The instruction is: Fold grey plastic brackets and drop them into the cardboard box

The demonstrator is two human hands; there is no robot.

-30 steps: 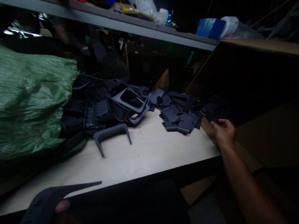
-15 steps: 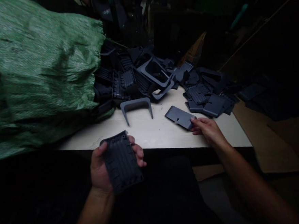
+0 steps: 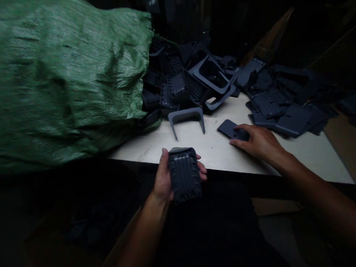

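Note:
Wrapped by the fingers and thumb of my left hand (image 3: 162, 180) is a dark ribbed plastic housing (image 3: 185, 174), held in front of the table's near edge with its ribbed inner side facing me. My right hand (image 3: 263, 142) grips a flat dark plastic cover plate (image 3: 228, 128) between thumb and fingers, over the pale tabletop. Part of the plate is hidden by those fingers. Between the hands and farther back, a U-shaped grey frame (image 3: 186, 115) stands on the table with its two legs pointing toward me.
A large green woven sack (image 3: 79, 75) fills the left side. Dark ribbed parts and frames (image 3: 177, 82) are heaped at its mouth. More flat plates (image 3: 294, 119) lie piled at the right of the white table (image 3: 307, 155). Brown cardboard (image 3: 346, 146) lies beyond the right edge.
The view has swung left, shifting the scene rightward. My left hand has turned the housing more upright. My right hand has changed from holding the plate's end to gripping across it.

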